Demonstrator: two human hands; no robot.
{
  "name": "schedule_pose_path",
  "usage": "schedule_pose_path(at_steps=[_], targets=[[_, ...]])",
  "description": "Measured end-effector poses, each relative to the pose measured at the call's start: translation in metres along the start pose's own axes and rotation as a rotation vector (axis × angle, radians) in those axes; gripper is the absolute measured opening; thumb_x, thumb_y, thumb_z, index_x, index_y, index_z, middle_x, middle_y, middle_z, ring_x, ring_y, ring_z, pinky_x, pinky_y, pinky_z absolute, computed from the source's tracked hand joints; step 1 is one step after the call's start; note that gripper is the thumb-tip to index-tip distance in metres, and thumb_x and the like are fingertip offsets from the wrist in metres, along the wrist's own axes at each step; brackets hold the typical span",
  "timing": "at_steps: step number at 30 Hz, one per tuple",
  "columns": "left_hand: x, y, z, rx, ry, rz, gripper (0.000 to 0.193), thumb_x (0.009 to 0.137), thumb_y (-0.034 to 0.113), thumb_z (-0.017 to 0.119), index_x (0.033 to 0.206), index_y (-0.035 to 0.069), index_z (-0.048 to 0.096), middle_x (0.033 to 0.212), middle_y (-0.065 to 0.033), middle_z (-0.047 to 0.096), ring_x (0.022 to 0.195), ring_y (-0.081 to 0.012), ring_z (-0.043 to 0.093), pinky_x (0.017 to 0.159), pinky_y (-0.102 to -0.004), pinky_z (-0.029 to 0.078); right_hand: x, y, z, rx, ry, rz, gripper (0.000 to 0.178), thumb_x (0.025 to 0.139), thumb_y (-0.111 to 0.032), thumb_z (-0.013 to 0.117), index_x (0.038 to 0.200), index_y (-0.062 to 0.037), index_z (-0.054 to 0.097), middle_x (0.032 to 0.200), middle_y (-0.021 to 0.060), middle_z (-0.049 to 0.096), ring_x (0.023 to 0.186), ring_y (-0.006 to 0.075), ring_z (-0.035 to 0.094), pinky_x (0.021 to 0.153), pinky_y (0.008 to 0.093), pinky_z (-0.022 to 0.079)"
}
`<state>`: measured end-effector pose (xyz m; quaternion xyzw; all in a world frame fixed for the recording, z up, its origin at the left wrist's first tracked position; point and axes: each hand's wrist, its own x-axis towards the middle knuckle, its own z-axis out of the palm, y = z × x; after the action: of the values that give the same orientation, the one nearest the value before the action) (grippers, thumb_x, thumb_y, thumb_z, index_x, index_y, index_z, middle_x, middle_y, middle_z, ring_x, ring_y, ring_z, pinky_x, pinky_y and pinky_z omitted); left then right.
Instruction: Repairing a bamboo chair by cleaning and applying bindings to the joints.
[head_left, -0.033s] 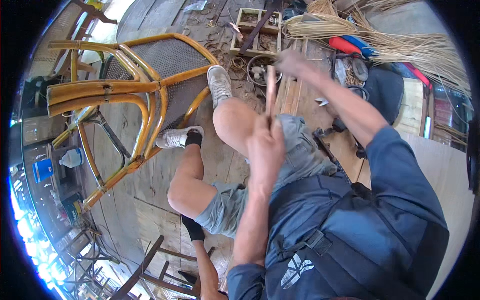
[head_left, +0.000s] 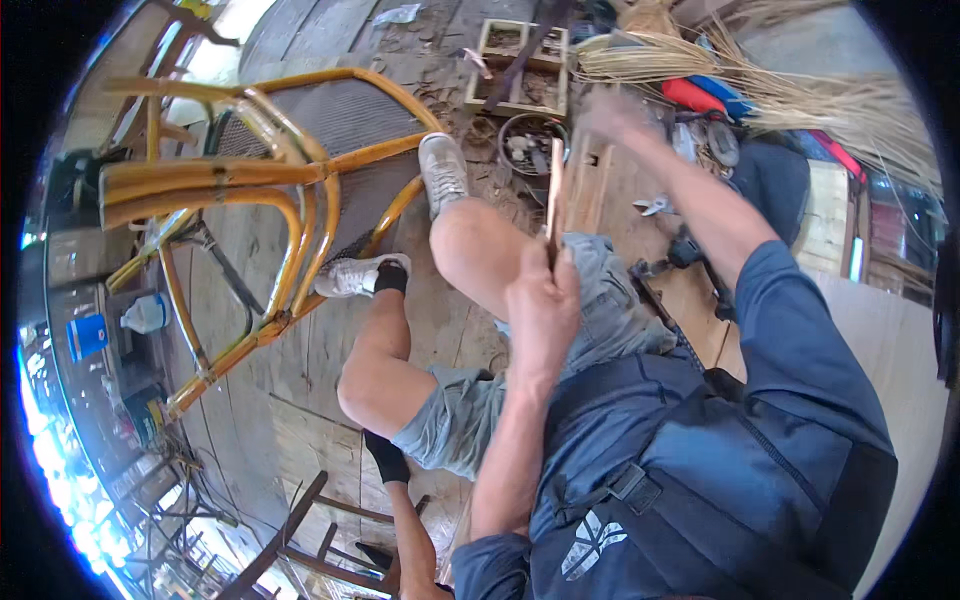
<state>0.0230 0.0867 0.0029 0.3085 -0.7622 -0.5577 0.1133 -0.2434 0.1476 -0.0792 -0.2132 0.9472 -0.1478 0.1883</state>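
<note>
Left hand (head_left: 545,310) in front of the person's lap, fingers wrapped around the near end of a stick (head_left: 556,190), which points away from the body. Right hand (head_left: 612,115) extended, blurred; I cannot tell whether its fingers are spread or pressed together. Chair (head_left: 220,178) at the person's left, beside the shoes (head_left: 443,175).

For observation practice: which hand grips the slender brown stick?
The left hand: the stick juts from its grip; the blurred right hand is apart from it.
</note>
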Motion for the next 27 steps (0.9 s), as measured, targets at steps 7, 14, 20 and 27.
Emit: schedule_pose_path(at_steps=[7, 14, 20, 27], targets=[[0.014, -0.002, -0.002, -0.052, 0.013, -0.107, 0.022, 0.09, 0.017, 0.049, 0.102, -0.001, 0.054, 0.064, -0.0186, 0.058, 0.058, -0.028, 0.059, 0.057, -0.0385, 0.046, -0.025, -0.003, -0.041, 0.008, 0.153, -0.284, 0.027, 0.073, -0.023, 0.055, 0.09, -0.0044, 0.065, 0.085, 0.0214, 0.064, 0.079, 0.0347, 0.063, 0.074, 0.0414, 0.049], [0.005, -0.011, 0.002, -0.083, 0.041, -0.006, 0.02, 0.09, 0.016, 0.048, 0.099, -0.001, 0.054, 0.063, -0.0132, 0.056, 0.056, -0.0194, 0.056, 0.054, -0.0346, 0.044, -0.034, -0.034, -0.023, -0.105, 0.048, -0.391, 0.02, 0.077, -0.022, 0.055, 0.084, -0.0055, 0.064, 0.075, 0.0177, 0.063, 0.073, 0.0319, 0.064, 0.07, 0.0405, 0.05], [0.02, -0.003, -0.013, -0.479, -0.071, -0.39, 0.021, 0.091, 0.016, 0.048, 0.086, -0.003, 0.053, 0.061, -0.0015, 0.048, 0.049, -0.0107, 0.044, 0.046, -0.0287, 0.036, -0.047, -0.021, -0.037, 0.032, 0.179, -0.389, 0.023, 0.076, -0.025, 0.055, 0.08, -0.0042, 0.063, 0.074, 0.0172, 0.064, 0.071, 0.0316, 0.064, 0.07, 0.0407, 0.05], [0.025, -0.025, 0.0, -0.438, -0.03, -0.214, 0.022, 0.092, 0.017, 0.046, 0.082, -0.002, 0.053, 0.06, -0.001, 0.049, 0.046, -0.011, 0.042, 0.042, -0.0272, 0.034, -0.091, -0.07, 0.004, -0.016, -0.044, -0.686, 0.017, 0.073, -0.021, 0.061, 0.075, -0.004, 0.059, 0.068, 0.0165, 0.062, 0.065, 0.0332, 0.062, 0.06, 0.0407, 0.049]])
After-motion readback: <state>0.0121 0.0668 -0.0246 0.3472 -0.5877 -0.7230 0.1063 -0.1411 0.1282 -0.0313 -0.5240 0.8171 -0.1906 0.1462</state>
